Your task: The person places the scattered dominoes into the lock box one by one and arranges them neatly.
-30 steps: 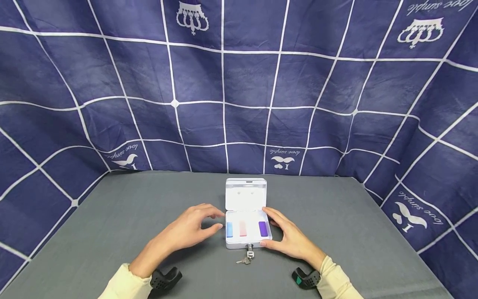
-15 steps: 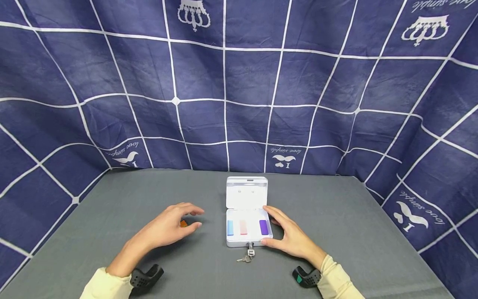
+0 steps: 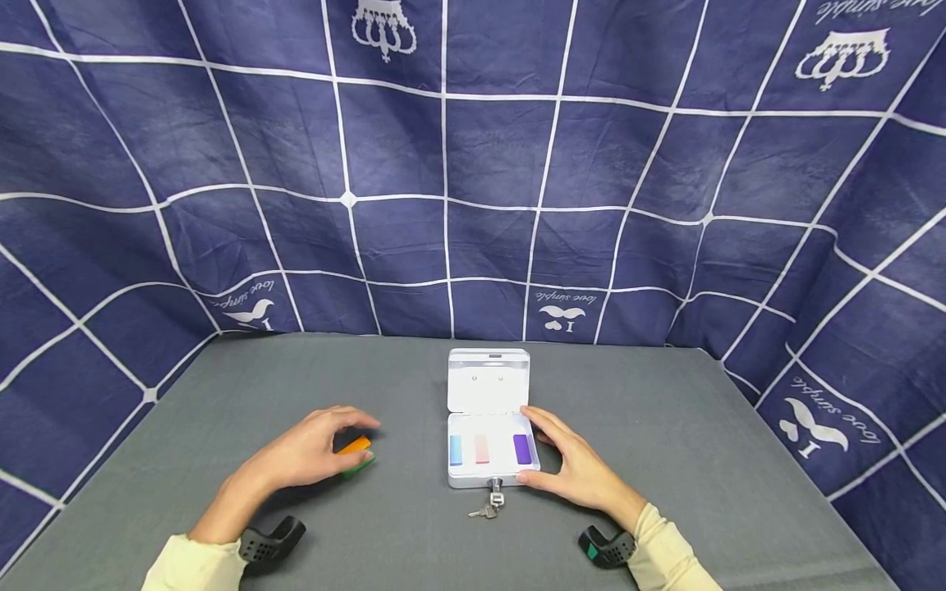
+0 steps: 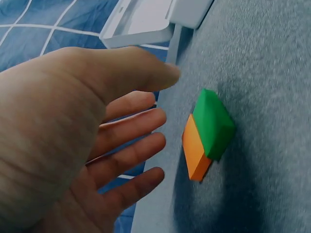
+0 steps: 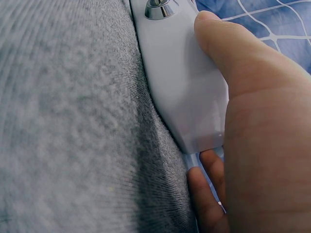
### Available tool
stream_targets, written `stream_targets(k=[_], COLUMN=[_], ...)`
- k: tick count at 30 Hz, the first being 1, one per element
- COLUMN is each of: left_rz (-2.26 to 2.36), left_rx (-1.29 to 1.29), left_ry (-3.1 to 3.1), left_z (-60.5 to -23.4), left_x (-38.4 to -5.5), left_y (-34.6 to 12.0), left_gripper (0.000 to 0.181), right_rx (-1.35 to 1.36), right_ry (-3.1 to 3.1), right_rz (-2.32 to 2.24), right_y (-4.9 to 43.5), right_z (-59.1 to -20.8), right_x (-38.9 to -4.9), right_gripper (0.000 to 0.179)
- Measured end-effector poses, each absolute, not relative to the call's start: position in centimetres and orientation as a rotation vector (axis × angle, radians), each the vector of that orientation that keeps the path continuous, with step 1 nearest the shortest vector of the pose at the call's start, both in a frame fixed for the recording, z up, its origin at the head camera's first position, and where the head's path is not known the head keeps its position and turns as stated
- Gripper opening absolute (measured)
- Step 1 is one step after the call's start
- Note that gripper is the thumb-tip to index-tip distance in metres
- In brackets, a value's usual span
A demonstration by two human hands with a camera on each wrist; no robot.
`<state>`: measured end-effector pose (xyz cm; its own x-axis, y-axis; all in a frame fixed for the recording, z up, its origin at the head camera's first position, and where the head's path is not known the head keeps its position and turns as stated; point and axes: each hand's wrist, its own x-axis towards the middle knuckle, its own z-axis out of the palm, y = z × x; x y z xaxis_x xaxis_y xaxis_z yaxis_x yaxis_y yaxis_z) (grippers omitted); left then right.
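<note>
A white metal cash box (image 3: 473,482) stands on the grey table with its lid (image 3: 488,394) raised. Inside lie a light blue block (image 3: 455,450), a pink block (image 3: 482,449) and a purple block (image 3: 521,449). My right hand (image 3: 572,472) grips the box's right side, thumb at the front edge and fingers along the side and back corner. To the left, my left hand (image 3: 314,447) hovers with relaxed, spread fingers near an orange block (image 4: 194,150) and a green block (image 4: 214,124). In the left wrist view these two lie against each other, apart from the fingers.
Keys (image 3: 484,512) hang from the lock at the box's front and reach the table (image 3: 628,394). A blue cloth (image 3: 473,164) with white lines encloses the back and sides. Black bands sit at both wrists.
My left hand has moved left, away from the box, to the orange and green blocks, which now show beside it. The right hand stays on the box.
</note>
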<state>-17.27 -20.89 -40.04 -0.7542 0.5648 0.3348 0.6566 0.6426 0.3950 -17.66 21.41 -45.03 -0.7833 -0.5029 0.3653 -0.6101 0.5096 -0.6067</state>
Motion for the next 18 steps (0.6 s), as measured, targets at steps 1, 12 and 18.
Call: stream_targets(k=[1,12,18], left_rz=[-0.757,-0.769,-0.771], left_rx=[-1.012,-1.056,-1.145], left_ry=[-2.698,-2.951,-2.976], left_z=[-40.04,-39.61,-39.48], left_x=[-17.32,-17.61,-17.44], left_y=[-21.04,-21.48,-21.89], left_gripper=[0.035,0.051,0.054], right_rx=[0.965,0.958,0.958], right_ry=[-2.603,-2.605,-2.61], right_rz=[1.134,1.12,1.12], right_y=[21.43,21.63,21.6], right_z=[-45.04,-45.23,-45.26], right_x=[-17.69,-17.81,-17.77], right_gripper=[0.09,0.091,0.091])
